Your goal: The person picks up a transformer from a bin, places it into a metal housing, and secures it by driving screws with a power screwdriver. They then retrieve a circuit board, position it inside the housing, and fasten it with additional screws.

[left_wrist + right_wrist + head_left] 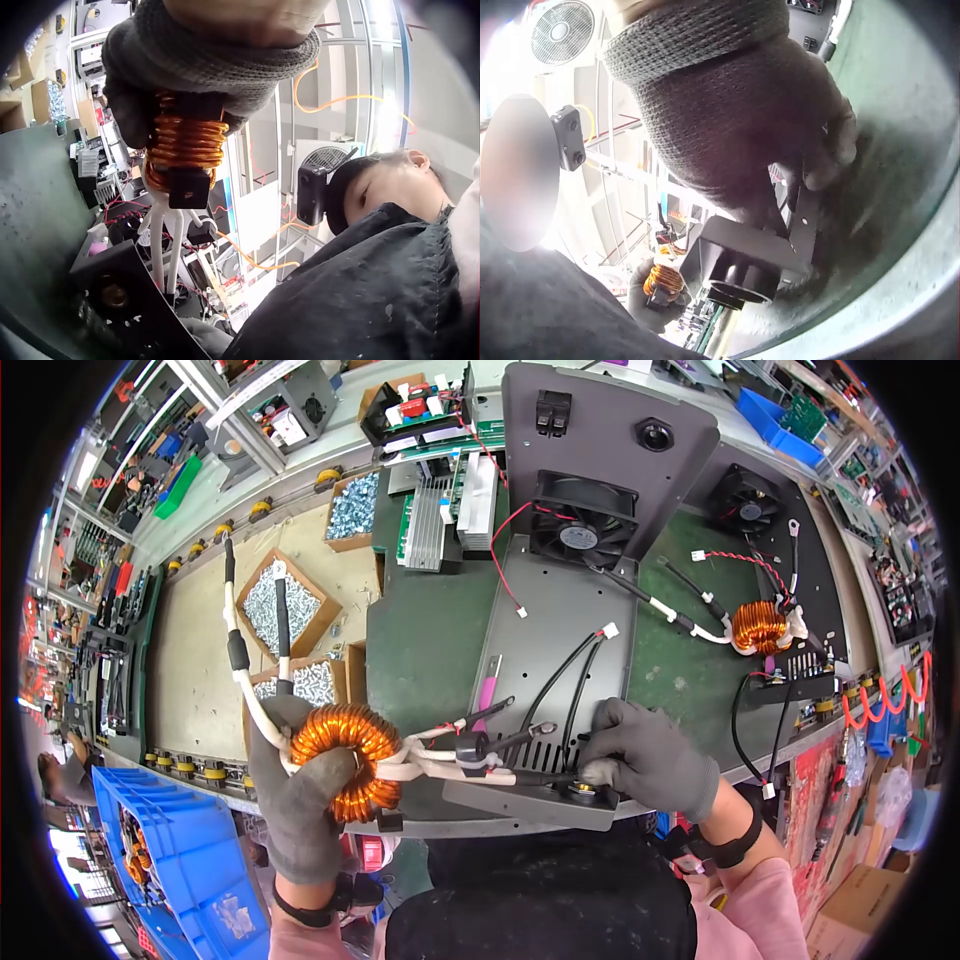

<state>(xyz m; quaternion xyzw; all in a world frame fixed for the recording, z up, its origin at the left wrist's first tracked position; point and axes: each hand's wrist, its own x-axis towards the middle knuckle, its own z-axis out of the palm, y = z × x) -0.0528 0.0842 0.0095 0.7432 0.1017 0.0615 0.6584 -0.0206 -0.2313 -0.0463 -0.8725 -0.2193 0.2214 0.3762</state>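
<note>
My gloved left hand (300,800) grips a copper-wound ring coil (375,745), its thumb through the ring's centre. White-sleeved leads run right from the coil toward a grey metal chassis (545,660), while two more rise at left. At the chassis's front edge, my gloved right hand (655,760) has curled fingers, with thumb and fingertip pinching at a black-sleeved cable end (535,778) beside a brass fitting (583,789). A black round socket (742,281) shows on the outer face of the front panel in the right wrist view. The fingers partly hide the cable's tip.
A fan (583,530) is mounted at the chassis's upright panel. Cardboard boxes of screws (285,605) stand at left, circuit boards with heatsinks (445,515) behind. Another coil (758,628) lies on a second chassis at right. A blue crate (185,850) is below the bench.
</note>
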